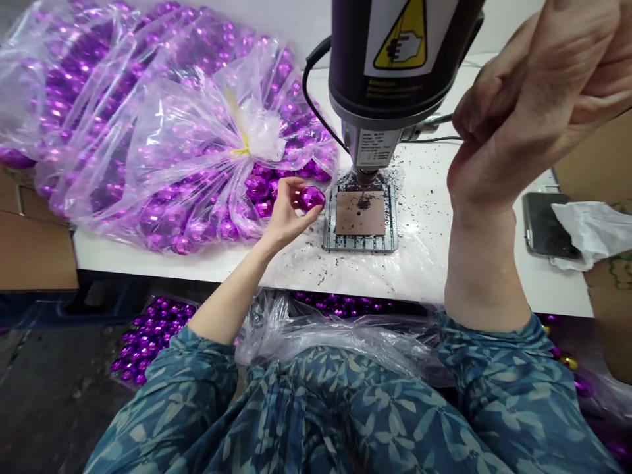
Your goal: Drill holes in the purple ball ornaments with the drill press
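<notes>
Between the thumb and fingers of my left hand point(290, 209) is a shiny purple faceted ball point(313, 198). It hangs just left of the drill press base plate point(360, 243), on which a brown square block point(348, 224) with a small hole lies. Above the block stands the bench drill press point(380, 99), its chuck point(366, 176) pointing down. My right hand point(538, 99) is raised beside the machine, its fingers curled around the lever point(438, 120); the lever's end is hidden inside the fist. Dark shavings are scattered over the block.
A large tied clear bag point(162, 118) full of purple balls covers the table's left side. More purple balls point(153, 336) sit below the table edge. To the right lie a phone point(548, 224), a crumpled white tissue point(592, 230) and cardboard point(612, 289). Shavings dot the white table point(424, 263).
</notes>
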Available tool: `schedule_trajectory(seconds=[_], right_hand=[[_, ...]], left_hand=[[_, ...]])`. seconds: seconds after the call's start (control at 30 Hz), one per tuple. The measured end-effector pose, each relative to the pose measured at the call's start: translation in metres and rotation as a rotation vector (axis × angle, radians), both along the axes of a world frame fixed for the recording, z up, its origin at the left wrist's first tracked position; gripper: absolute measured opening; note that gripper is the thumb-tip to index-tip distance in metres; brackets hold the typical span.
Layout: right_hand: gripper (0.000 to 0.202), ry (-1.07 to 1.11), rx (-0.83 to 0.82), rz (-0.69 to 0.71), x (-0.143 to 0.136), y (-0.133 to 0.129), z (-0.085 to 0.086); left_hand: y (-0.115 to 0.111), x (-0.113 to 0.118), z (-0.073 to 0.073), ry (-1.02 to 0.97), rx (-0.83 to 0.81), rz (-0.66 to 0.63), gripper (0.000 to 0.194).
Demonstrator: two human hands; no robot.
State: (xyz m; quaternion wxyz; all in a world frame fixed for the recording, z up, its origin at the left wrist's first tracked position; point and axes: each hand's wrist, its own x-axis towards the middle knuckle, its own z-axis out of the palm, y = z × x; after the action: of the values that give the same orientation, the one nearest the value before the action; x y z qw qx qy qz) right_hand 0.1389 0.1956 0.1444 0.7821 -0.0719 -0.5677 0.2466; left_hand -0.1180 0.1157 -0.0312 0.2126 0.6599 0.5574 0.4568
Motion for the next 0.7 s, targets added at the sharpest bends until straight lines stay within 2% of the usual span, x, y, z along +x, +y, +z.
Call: schedule_trajectory(seconds=[0.07, 0.17, 0.33, 0.5, 0.6, 0.7], right_hand=[[0.045, 0.026, 0.010, 0.022, -0.001, 0.000, -0.001], [0.045, 0.011, -0.013, 0.015, -0.001, 0.000, -0.003], [0.047, -0.023, -0.013, -0.031, 0.000, -0.003, -0.002], [0.047, -0.006, 0.016, -0.039, -0.003, -0.006, -0.001], [0.048, 0.012, -0.038, -0.021, -0.005, -0.009, 0.002], [0.051, -0.018, -0.076, -0.062, -0.005, -0.012, 0.004]], left_hand=[[-0.001, 0.022, 0.003, -0.191, -0.097, -0.118, 0.048], [0.009, 0.046, -0.003, -0.329, -0.193, -0.237, 0.045], [0.029, 0.054, -0.021, -0.387, -0.202, -0.176, 0.048], [0.033, 0.050, -0.022, -0.329, -0.209, -0.193, 0.055], [0.034, 0.053, -0.022, -0.323, -0.186, -0.190, 0.059], [0.036, 0.057, -0.026, -0.319, -0.158, -0.195, 0.057]])
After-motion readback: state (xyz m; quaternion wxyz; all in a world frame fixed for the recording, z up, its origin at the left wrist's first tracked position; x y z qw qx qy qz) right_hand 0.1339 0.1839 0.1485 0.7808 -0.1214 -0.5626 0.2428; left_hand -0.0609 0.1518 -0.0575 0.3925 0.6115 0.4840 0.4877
